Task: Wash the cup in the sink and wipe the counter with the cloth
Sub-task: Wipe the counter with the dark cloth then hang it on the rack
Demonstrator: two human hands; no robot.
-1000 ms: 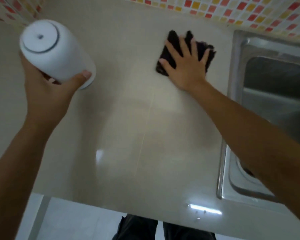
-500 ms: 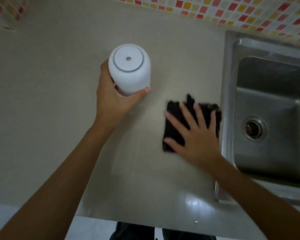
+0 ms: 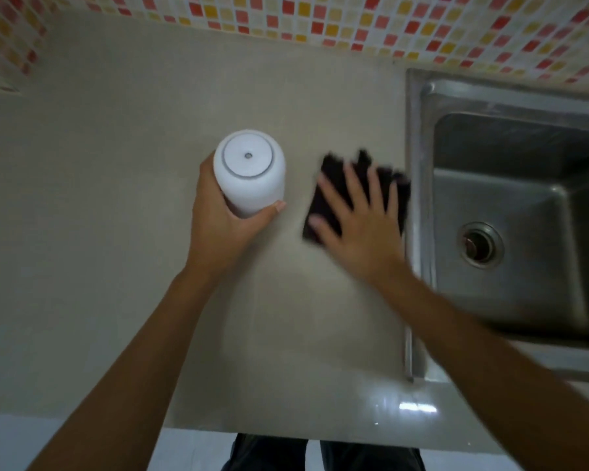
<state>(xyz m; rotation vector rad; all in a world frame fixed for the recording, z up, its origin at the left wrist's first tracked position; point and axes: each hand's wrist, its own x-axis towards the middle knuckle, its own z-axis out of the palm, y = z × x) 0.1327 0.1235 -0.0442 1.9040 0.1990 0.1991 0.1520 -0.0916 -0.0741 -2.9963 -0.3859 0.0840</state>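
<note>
A white cup [image 3: 249, 171] is held upside down above the beige counter [image 3: 116, 198], its base facing me. My left hand [image 3: 225, 232] is wrapped around its side. A dark cloth [image 3: 327, 185] lies flat on the counter just left of the sink rim. My right hand [image 3: 357, 219] presses on the cloth with fingers spread flat; the hand and cloth are motion-blurred. The steel sink [image 3: 510, 212] sits at the right with its drain [image 3: 478, 248] visible.
A mosaic tile wall [image 3: 320, 18] of red, orange and cream squares runs along the back and the left corner. The counter's front edge [image 3: 286, 433] is near my legs, with a light floor below.
The cup came from the far left toward the middle of the counter. The cloth under my right hand slid from the back of the counter toward me and stays beside the sink rim.
</note>
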